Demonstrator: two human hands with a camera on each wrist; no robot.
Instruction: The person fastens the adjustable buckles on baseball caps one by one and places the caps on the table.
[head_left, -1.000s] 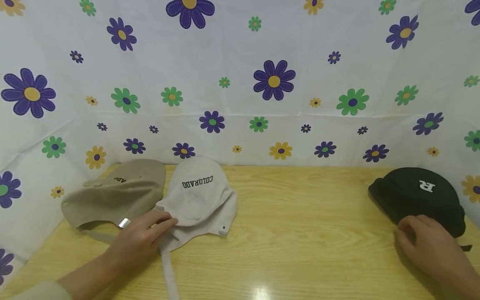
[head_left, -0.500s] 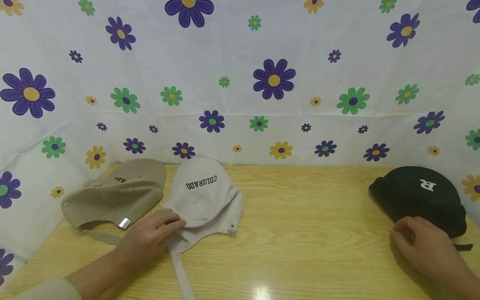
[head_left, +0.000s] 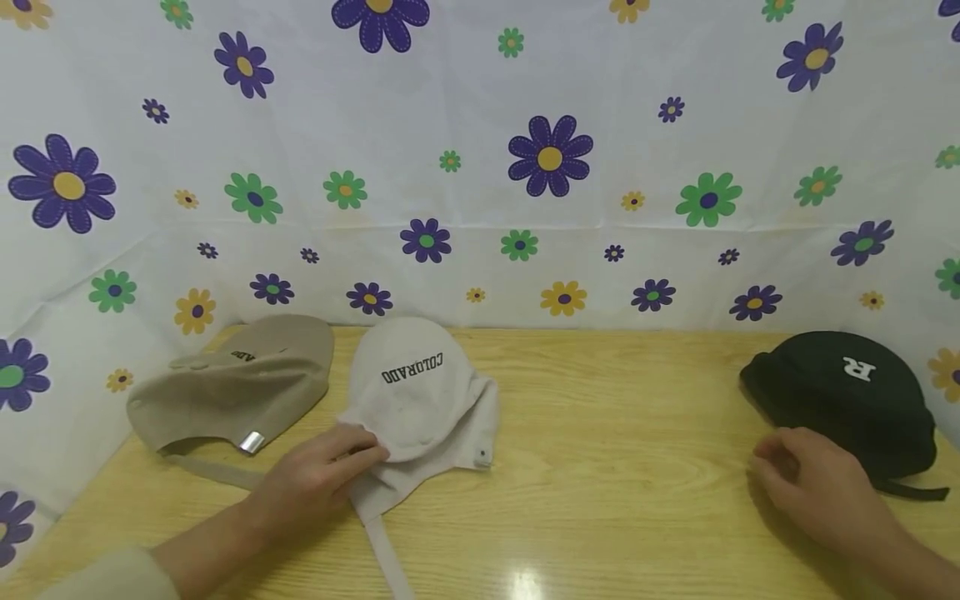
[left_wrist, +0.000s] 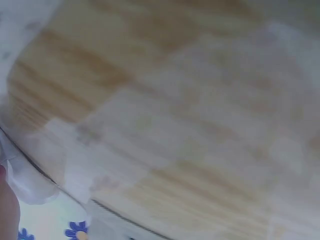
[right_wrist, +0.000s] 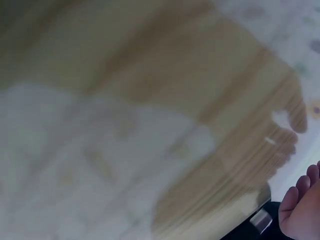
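In the head view, my left hand (head_left: pixel 315 471) pinches the near left edge of a pale cream baseball cap (head_left: pixel 405 417). Upside-down "COLORADO" lettering shows on it, and its strap trails toward the front of the table. A khaki baseball cap (head_left: pixel 232 396) lies on its side just left of it. At the right sits a black baseball cap (head_left: pixel 832 404) with a white R. My right hand (head_left: pixel 828 487) is in front of its left part, fingers loosely curled and holding nothing. Only bits of my hands show at the edges of the wrist views.
The wooden table (head_left: pixel 607 433) extends between the cream and black caps. Behind and at both sides stands a white cloth (head_left: pixel 480 108) printed with flowers. In the right wrist view, a metal buckle (right_wrist: pixel 261 220) shows beside the right hand.
My left hand has drawn the cream cap rightward, widening its gap from the khaki one. My right hand has shifted left, away from the black cap, which stays in place.
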